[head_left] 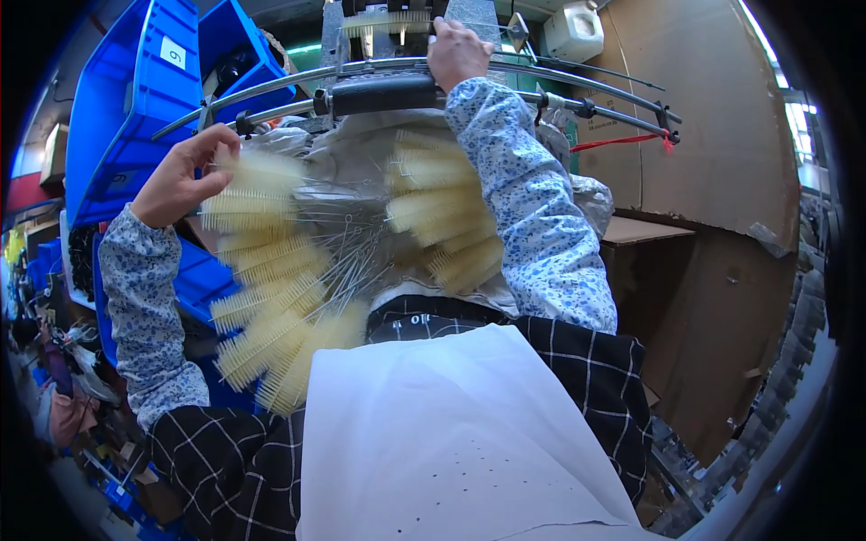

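Pale yellow bristle brushes with twisted wire stems lie in two heaps on a whitish cloth, a left heap [275,261] and a right heap [437,207]. Their looped wire stems [347,257] cross in the middle. My left hand [188,176] is curled, thumb and fingers closed on the bristle end of a slightly blurred brush [262,173] at the top of the left heap. My right hand [458,54] reaches past a curved metal rail. Its closed fingers are at the right end of another brush [388,24], which lies crosswise at a metal machine [465,11].
Curved metal rails [586,86] with a black padded roller [383,94] cross in front of the machine. Blue bins [135,108] stand at the left. Large cardboard sheets [704,117] rise at the right. A red tie [622,141] hangs from the rail, and a white jug [575,32] stands behind.
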The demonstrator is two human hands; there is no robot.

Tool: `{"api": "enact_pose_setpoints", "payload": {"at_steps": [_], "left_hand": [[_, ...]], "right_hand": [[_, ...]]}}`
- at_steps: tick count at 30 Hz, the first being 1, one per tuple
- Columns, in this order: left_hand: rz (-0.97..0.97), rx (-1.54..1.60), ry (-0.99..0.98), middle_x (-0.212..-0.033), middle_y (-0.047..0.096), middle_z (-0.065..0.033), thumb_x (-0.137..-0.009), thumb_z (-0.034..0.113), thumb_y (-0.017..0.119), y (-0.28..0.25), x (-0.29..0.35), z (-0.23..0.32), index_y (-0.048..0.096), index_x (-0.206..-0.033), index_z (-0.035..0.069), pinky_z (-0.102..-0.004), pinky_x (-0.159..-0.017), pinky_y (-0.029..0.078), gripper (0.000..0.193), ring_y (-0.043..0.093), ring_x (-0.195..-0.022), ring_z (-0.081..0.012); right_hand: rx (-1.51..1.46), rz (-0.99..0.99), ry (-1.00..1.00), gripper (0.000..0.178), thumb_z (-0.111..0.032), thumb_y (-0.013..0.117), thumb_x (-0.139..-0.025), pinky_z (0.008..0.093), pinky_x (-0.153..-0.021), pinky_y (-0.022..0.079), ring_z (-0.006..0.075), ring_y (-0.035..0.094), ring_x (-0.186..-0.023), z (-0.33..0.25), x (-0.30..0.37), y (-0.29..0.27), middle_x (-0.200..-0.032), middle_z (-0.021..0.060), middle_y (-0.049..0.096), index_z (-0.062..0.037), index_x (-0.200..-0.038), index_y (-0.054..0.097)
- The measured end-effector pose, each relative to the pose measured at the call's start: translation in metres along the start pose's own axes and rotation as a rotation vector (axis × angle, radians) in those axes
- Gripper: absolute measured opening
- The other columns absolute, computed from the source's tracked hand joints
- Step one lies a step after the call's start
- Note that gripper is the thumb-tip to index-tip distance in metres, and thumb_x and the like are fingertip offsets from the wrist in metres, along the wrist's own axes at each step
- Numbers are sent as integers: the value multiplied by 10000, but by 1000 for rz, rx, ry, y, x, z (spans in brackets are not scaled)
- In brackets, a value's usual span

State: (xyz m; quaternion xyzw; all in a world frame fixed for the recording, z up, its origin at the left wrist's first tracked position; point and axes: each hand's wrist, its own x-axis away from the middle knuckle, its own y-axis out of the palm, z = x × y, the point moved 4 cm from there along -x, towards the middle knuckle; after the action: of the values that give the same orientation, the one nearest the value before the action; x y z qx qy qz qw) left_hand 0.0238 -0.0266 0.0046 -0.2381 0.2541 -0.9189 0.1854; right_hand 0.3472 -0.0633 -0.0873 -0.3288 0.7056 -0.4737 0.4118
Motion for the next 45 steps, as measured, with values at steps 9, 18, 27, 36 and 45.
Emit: {"api": "enact_pose_setpoints", "payload": {"at_steps": [9, 18, 27, 36, 45], "left_hand": [[354, 174, 46, -880, 453, -19, -699, 149, 487, -63, 71, -10, 452, -986, 57, -201, -664, 371, 303, 444, -778, -79], [364, 637, 223, -1058, 459, -86, -760, 271, 472, -65, 43, -9, 331, -1188, 47, -268, -771, 386, 503, 465, -905, -149], [86, 675, 321, -836, 533, -68, -788, 191, 478, 22, -33, 65, 396, -1069, 43, -238, -660, 424, 327, 519, -742, -117], [123, 574, 265, -926, 547, -112, -783, 180, 570, 55, -50, 64, 334, -1135, 77, -275, -747, 452, 437, 557, -820, -160], [14, 8, -413, -930, 495, -78, -720, 74, 600, 27, 39, -74, 354, -1073, 52, -269, -715, 431, 431, 502, -822, -132]], "right_hand": [[86, 91, -58, 305, -226, 487, -748, 407, -768, 421, 256, 550, -886, 107, -6, -18, -966, 72, 566, -157, -1039, 547], [173, -160, -36, 271, -253, 428, -811, 340, -753, 420, 272, 544, -868, 163, -42, -33, -926, 148, 577, -142, -1021, 558], [-552, -717, -293, 357, -294, 438, -851, 297, -833, 401, 193, 488, -965, 115, 42, -127, -1040, 77, 535, -81, -1136, 476], [-749, -474, -375, 295, -219, 512, -814, 281, -766, 451, 156, 541, -834, 3, 67, -79, -892, 62, 582, -97, -1082, 503], [263, -3, -149, 264, -274, 428, -807, 395, -759, 367, 210, 483, -856, 76, 0, -28, -880, -13, 560, -278, -1048, 536]]}}
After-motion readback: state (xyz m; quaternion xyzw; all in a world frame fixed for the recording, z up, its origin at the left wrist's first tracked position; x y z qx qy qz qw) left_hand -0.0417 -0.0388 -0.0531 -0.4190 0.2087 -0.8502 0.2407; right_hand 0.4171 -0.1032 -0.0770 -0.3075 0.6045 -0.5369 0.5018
